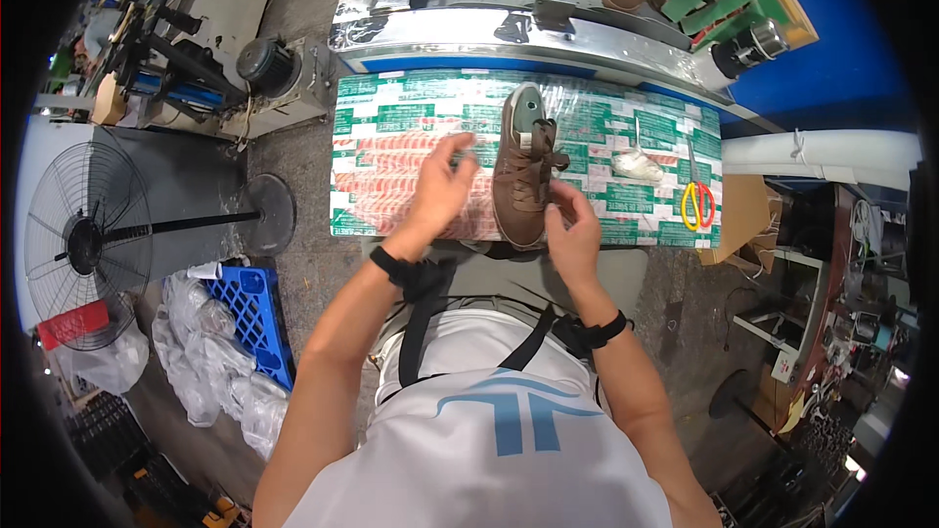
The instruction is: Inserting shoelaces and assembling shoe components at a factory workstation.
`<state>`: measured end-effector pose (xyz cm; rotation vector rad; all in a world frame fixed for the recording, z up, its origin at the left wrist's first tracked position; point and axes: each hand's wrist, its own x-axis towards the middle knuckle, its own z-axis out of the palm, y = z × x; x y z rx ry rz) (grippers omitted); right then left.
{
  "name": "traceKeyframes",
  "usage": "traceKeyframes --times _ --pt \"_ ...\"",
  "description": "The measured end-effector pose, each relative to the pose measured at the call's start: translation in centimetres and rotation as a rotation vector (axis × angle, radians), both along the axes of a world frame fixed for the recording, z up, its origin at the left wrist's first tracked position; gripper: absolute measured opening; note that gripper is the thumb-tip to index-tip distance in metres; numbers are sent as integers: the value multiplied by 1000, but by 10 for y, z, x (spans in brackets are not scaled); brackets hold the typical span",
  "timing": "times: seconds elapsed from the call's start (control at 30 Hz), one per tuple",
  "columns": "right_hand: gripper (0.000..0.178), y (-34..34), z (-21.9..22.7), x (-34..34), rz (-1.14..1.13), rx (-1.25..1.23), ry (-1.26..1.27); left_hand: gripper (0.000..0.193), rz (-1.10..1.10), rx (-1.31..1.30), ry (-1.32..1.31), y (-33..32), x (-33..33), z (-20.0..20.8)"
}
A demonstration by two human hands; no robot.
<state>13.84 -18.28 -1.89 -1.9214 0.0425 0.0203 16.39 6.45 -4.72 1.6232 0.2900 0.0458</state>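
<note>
We look down on a work table (391, 137) covered in green, white and red printed sheet under clear film, set against a metal-edged conveyor (469, 29) at its far side. To the person's left stands a floor fan (83, 240), with a blue plastic pallet (256, 318) and clear bags nearer the body.

On the table, right of centre, lies a brown lace-up shoe (523, 176). Its long axis runs from the near edge toward the conveyor, and the opening with a grey-green insole sits at the far end. Further right we note a crumpled white wad (637, 167) and scissors (696, 203) with red and yellow handles.

The right hand (572, 230) is the nearer one: it rests at the shoe's near end, on its right flank, fingers curled in and touching the upper. Whether it grips a lace we cannot tell. The shoe thus lies just ahead and slightly left of this hand.

The left hand (442, 186) hovers just left of the shoe, clear of it, fingertips pinched around a small pale item we cannot identify. The shoe lies directly to its right.
</note>
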Motion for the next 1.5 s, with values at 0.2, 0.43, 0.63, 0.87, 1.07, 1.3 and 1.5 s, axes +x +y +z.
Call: traceKeyframes --times 0.2,0.43,0.63,0.87,1.07,1.3,1.5 --pt "14 -13 41 19 1 18 24 25 -54 543 -140 -56 -3 51" --pt "24 30 37 46 112 -556 -344 17 -128 510 -177 -50 -17 39" --pt "30 32 43 33 13 -359 -154 6 -235 46 54 -39 -19 39" --pt "33 21 46 32 133 -200 -7 12 -460 -353 241 -41 -43 39" --pt "26 49 104 -40 909 -13 -54 26 -291 -522 284 -23 -22 20" --pt "34 13 32 -51 994 -594 -13 37 -264 -740 430 -26 -8 59" --pt "27 -17 68 9 528 -481 -23 19 -392 -303 365 -18 -25 42"
